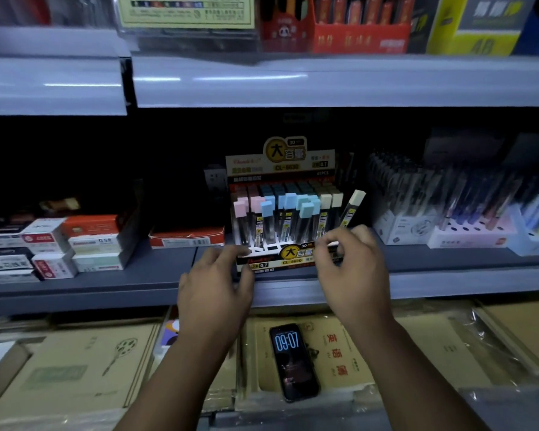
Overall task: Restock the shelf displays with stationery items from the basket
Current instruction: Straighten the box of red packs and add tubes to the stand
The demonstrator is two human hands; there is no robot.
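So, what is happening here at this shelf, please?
A person is working at a cardboard display box of pencil-lead tubes with pastel caps on the dark grey shelf. The left hand holds the box's front left corner. The right hand appears to pinch the foot of a cream-capped tube that leans out at the right. A black phone lies below.

A stationery shop: shelves (339, 85) stocked with boxed display packs (285, 213) (pencil leads, pens).

Display box (288, 256) of pencil-lead tubes at front edge of middle shelf (131, 276); black-orange card, round yellow logo. Tubes (267, 210) upright in slots, caps pink, blue, cream left to right. One cream-capped tube (353, 209) leans right at box's right end.
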